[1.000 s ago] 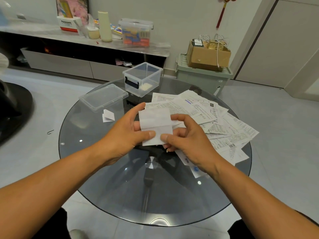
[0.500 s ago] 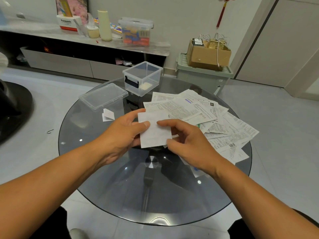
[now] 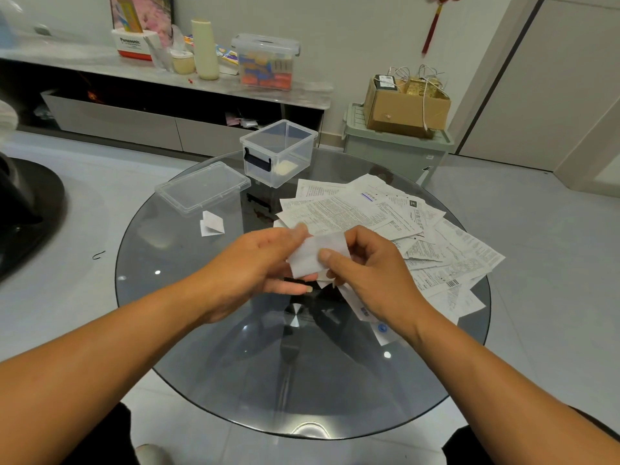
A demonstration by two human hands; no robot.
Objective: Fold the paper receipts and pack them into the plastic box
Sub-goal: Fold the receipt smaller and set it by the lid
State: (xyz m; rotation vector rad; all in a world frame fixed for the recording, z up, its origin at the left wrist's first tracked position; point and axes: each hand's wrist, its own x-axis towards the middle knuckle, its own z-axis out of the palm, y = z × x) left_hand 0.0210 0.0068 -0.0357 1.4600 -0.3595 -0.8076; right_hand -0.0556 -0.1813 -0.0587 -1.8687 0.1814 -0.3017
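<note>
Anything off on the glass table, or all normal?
One oddity: a small folded white receipt lies alone on the round glass table beside the clear plastic lid, not inside the clear plastic box. Otherwise nothing stands out.

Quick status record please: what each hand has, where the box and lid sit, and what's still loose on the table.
left hand: pinches left edge of the receipt
right hand: pinches the same receipt, thumb on top
held receipt: white, partly folded, above the glass table
plastic box: open, at far edge
lid: off, left of box
folded receipt: on table near lid
unfolded receipts: loose pile at right
</note>
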